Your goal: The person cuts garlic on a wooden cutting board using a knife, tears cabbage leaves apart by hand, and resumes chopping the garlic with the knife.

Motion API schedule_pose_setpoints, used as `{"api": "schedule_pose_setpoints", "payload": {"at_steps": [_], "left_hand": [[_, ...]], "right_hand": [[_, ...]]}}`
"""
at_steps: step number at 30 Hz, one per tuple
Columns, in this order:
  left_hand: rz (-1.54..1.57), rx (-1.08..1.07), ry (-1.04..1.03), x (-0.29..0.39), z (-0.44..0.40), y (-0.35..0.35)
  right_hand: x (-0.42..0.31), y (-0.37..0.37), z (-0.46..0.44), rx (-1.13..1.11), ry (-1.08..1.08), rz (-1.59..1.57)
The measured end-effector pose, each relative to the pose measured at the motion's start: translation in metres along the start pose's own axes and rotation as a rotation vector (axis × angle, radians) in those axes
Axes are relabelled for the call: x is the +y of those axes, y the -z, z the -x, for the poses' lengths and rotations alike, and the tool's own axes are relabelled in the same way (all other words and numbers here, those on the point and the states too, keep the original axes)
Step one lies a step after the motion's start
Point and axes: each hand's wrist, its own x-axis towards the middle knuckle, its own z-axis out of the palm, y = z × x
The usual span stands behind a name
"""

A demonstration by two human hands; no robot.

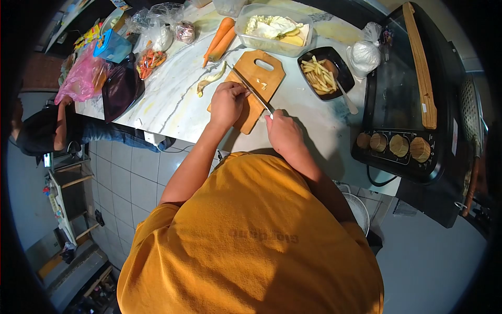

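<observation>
the left hand (227, 107) is curling its fingers together on the cutting board (247, 124), hiding anything pinned beneath; the right hand (285, 133) is clamping the knife (256, 95), which is pointing toward eleven o'clock across the board. keeping left fingertips tucked is safer.

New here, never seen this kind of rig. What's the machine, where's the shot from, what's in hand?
No machine: a person working bare-handed. The one picture comes from a camera on their head, looking forward and down past their shirt. The right hand grips a knife; the left is by the blade, over a wooden board. Whether it pinches anything is hidden. Around them on the marble-patterned counter: carrots, a clear tub of leafy pieces and a black bowl of pale strips. Another person is at far left.
</observation>
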Motion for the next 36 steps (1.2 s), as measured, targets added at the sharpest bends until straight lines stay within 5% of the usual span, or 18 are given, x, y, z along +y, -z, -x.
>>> {"api": "schedule_pose_setpoints", "payload": {"at_steps": [15, 27, 36], "left_hand": [[-0.009, 0.029, -0.049, -0.002, 0.004, -0.003], [-0.02, 0.108, -0.073, 0.015, -0.003, 0.01], [-0.184, 0.048, -0.24, 0.03, -0.006, 0.002]], "right_hand": [[0.003, 0.006, 0.008, 0.038, -0.015, 0.092], [0.013, 0.011, 0.008, 0.31, 0.047, 0.18], [0.012, 0.009, 0.009, 0.366, 0.098, 0.215]]}}
